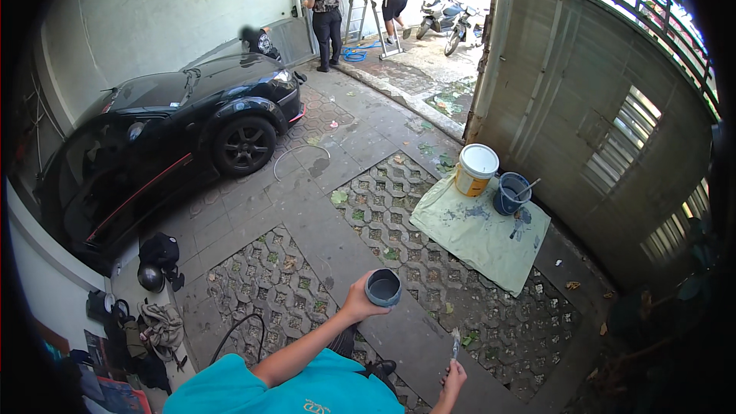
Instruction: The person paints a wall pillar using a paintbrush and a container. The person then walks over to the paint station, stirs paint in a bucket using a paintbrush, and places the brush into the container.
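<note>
My left hand [359, 297] is wrapped round the side of a small round paint pot [384, 300], held upright in front of me. Dark grey paint [382, 286] shows inside it. Lower down to the right, my right hand [454, 375] is closed on the handle of a paintbrush [456, 343]. The bristles point up and away from me, well apart from the pot.
A pale green sheet [468, 238] lies by the metal gate [560, 84], bearing a white-and-yellow bucket [471, 181] and a dark bucket [507, 201] with a stick. A black car [184, 123] stands left. Several people, a stepladder [359, 4] and motorbikes [441, 11] are farther off.
</note>
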Motion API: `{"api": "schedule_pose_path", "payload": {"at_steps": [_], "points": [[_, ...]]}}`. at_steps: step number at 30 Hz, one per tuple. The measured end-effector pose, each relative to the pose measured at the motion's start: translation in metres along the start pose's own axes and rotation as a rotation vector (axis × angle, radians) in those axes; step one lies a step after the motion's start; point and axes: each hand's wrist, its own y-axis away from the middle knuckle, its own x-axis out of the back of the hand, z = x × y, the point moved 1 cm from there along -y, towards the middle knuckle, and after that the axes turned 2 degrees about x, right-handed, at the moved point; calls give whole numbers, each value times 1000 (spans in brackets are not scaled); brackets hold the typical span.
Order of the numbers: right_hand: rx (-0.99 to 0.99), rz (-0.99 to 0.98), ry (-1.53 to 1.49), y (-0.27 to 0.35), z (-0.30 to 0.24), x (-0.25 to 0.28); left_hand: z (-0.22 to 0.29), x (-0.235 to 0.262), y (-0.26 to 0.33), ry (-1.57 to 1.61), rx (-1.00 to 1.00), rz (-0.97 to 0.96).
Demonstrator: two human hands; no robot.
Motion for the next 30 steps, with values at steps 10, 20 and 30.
{"api": "schedule_pose_path", "payload": {"at_steps": [10, 20, 30], "points": [[145, 23, 37, -31, -90, -89, -31, 8, -109, 144, 1, -5], [419, -565, 389, -96, -177, -418, -65, 215, -170, -2, -47, 466], [369, -1308, 706, -20, -191, -664, -73, 314, -78, -233, 147, 1282]]}}
